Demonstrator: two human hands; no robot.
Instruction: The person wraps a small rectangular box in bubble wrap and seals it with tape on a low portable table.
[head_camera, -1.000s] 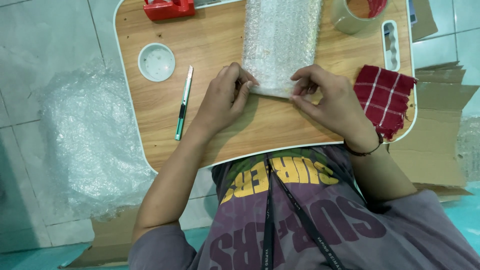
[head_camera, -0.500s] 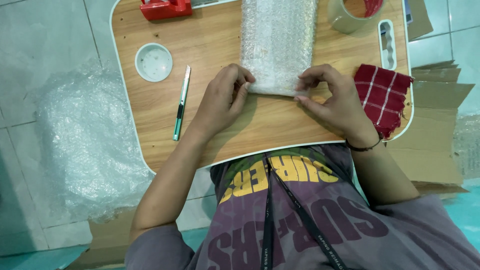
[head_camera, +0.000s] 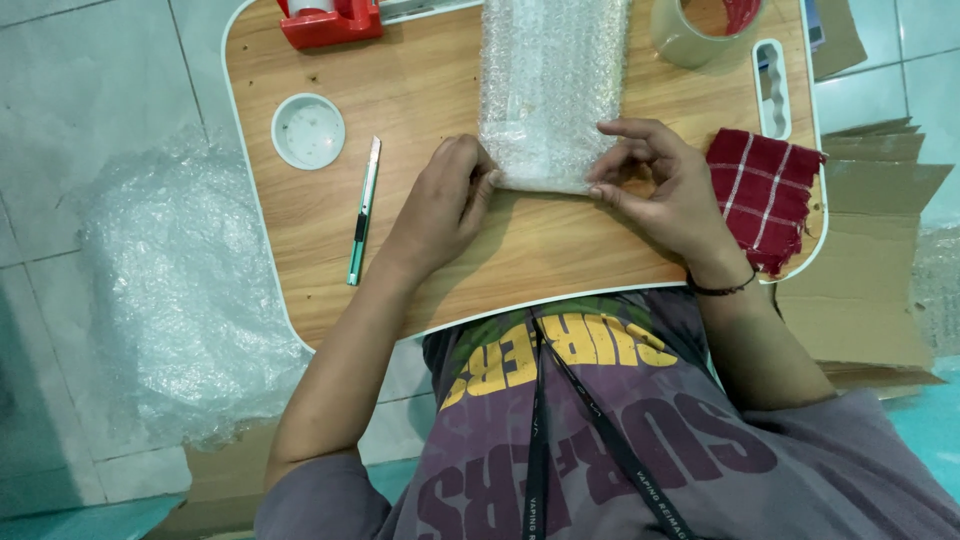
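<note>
1. Bubble-wrapped bundle (head_camera: 550, 90) lying on the wooden lap table (head_camera: 420, 90), long axis running straight away from the body, near end just ahead of both hands.
2. Left hand (head_camera: 440, 205) curled at the bundle's near left corner, fingers bent in against the wrap edge; touching it, though whether truly pinching it cannot be told from this angle.
3. Right hand (head_camera: 665, 190) at the near right corner, thumb and forefinger closed on the wrap edge, remaining fingers arched loosely above.
4. Both hands about equally near, one on each corner, near end of the bundle between them.
5. Contents of the wrap hidden; only a pale shape showing through the bubbles.
6. Green-handled cutter (head_camera: 363, 210) left of the left hand, lying roughly parallel to the bundle, apart from it.
7. Round white cup recess (head_camera: 308, 131) in the table beyond the cutter, only some specks inside.
8. Red tape dispenser (head_camera: 330, 20) at the far left edge; roll of clear tape (head_camera: 700, 30) at the far right.
9. Red checked cloth (head_camera: 765, 195) just beside the right hand, at the table's right edge.
10. Loose sheet of bubble wrap (head_camera: 180, 290) on the tiled floor to the left; flattened cardboard (head_camera: 880, 270) to the right.
</note>
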